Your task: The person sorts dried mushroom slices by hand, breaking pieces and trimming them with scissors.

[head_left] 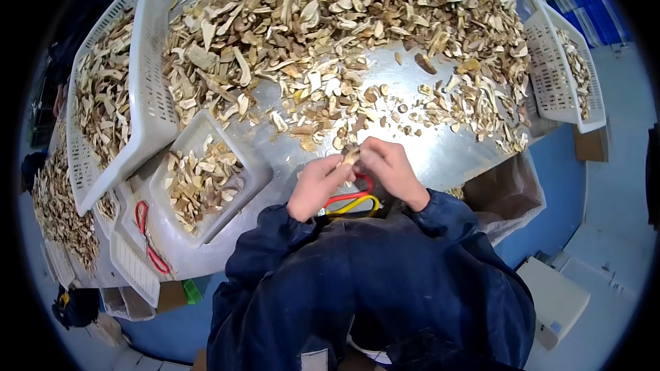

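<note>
Both hands meet at the table's front edge. My left hand (322, 182) has its fingers pinched on a small mushroom piece (351, 156). From the right, my right hand (390, 170) touches the same piece with closed, slightly blurred fingers. Just below the hands lie scissors (354, 200) with red and yellow handles, partly hidden by them. Beyond the hands, loose dried mushroom slices (330, 89) are spread on the metal table (289, 158), with a large heap behind.
A white tray (258, 175) of pieces stands left, near red-handled scissors (142, 233). Large perforated baskets with slices stand at the far left (148, 82) and right (546, 65). A lined box (512, 196) sits below the table's right edge.
</note>
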### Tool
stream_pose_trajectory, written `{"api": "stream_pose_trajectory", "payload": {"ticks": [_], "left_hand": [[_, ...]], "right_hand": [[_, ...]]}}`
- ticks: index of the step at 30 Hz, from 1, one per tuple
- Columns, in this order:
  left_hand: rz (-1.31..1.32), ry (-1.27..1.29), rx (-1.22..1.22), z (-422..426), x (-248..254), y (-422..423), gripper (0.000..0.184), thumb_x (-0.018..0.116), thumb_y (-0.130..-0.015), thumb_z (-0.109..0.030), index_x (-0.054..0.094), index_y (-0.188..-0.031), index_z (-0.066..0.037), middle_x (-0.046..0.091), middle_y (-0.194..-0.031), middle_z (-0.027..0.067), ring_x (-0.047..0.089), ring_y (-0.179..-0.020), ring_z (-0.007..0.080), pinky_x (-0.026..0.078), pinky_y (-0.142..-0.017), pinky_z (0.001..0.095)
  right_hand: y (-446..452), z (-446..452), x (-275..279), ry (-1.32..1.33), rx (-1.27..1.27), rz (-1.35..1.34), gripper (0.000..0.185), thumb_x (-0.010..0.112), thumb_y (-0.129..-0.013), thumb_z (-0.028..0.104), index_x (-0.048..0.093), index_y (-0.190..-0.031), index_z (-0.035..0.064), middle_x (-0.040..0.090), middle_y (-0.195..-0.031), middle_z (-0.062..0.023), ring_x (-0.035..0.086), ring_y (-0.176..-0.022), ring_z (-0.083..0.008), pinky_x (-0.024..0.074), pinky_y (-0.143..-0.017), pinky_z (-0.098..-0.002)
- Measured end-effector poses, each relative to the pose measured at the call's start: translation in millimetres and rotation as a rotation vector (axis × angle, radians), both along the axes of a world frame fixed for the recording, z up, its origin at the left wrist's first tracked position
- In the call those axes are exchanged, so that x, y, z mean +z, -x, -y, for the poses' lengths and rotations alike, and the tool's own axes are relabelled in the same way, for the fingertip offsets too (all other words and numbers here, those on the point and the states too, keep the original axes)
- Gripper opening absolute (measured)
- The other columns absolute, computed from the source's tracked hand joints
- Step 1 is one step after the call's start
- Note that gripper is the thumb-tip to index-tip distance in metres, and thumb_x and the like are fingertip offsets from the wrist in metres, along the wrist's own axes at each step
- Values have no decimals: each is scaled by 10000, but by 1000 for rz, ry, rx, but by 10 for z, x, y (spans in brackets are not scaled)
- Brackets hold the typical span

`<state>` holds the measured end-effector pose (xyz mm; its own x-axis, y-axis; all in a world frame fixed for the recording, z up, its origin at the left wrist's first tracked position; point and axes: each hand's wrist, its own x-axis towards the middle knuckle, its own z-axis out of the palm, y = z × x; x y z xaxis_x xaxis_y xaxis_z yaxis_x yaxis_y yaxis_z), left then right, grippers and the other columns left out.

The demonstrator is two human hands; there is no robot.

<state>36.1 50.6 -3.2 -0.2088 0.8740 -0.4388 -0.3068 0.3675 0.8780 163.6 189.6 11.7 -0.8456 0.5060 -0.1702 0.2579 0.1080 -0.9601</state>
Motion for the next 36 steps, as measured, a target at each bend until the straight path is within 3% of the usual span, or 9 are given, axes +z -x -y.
{"api": "stream_pose_trajectory", "payload": {"ticks": [8, 11, 19, 22, 25, 27, 30, 33, 36], "left_hand": [[97, 9, -215, 69, 148, 18, 214, 510, -936, -171, 613, -934, 17, 611, -857, 30, 537, -799, 88, 436, -741, 240], [84, -36, -242, 67, 186, 28, 215, 495, -942, -165, 612, -934, 14, 595, -833, 18, 532, -785, 82, 428, -717, 230], [733, -350, 31, 235, -76, 84, 101, 468, -898, -118, 510, -851, -39, 458, -707, 1, 423, -599, 95, 346, -483, 213], [984, -390, 145, 218, -130, 55, 67, 469, -885, -99, 468, -848, -43, 398, -728, -9, 414, -655, 110, 356, -490, 214], [1107, -391, 163, 215, -253, 50, 99, 523, -879, -106, 484, -948, -48, 379, -762, -7, 403, -706, 104, 378, -543, 212], [1262, -372, 273, 256, -267, 51, 173, 556, -872, -100, 479, -1021, -60, 383, -769, -4, 399, -711, 107, 386, -584, 215], [1303, -367, 335, 310, -315, 80, 181, 538, -906, -124, 487, -1075, -85, 414, -780, -3, 413, -726, 107, 397, -619, 222], [1198, -262, 381, 299, -250, 84, 160, 528, -927, -142, 500, -1079, -100, 426, -775, -11, 420, -730, 104, 400, -639, 227], [1194, -284, 349, 298, -257, 11, 148, 545, -922, -139, 521, -1066, -124, 414, -757, -18, 396, -703, 99, 380, -619, 228]], "right_hand": [[-44, 142, -170, 360, 117, -52, 319, 536, -923, 216, 604, -727, -26, 577, -610, -1, 469, -546, -46, 383, -506, -220], [-76, 98, -123, 870, 114, 16, 298, 519, -933, 218, 606, -776, -20, 576, -614, 8, 474, -561, -39, 379, -512, -217], [-21, -587, -57, -511, -152, 322, 262, 606, -817, 293, 644, -905, 49, 627, -727, -175, 610, -673, -345, 466, -596, -413], [-40, -878, -278, -886, -223, 450, 243, 627, -797, 278, 629, -839, 39, 639, -734, -149, 617, -678, -336, 476, -603, -407], [-29, -1016, -363, -780, -138, 331, 230, 634, -783, 263, 635, -789, 34, 633, -717, -158, 614, -640, -325, 474, -581, -394], [-74, -1077, -276, -292, -246, 172, 197, 609, -810, 218, 607, -753, 30, 574, -633, -25, 543, -535, -135, 415, -496, -270], [-206, -1142, -152, 659, -272, -185, 156, 623, -821, 196, 581, -821, 46, 488, -601, 48, 409, -499, -55, 285, -445, -198], [-88, -980, -181, 219, -263, 101, 175, 626, -820, 206, 586, -802, 37, 514, -610, 39, 450, -505, -71, 323, -455, -211], [25, -700, -204, -568, -126, 336, 200, 629, -790, 239, 623, -784, 39, 613, -628, -126, 601, -574, -251, 465, -546, -347]]}}
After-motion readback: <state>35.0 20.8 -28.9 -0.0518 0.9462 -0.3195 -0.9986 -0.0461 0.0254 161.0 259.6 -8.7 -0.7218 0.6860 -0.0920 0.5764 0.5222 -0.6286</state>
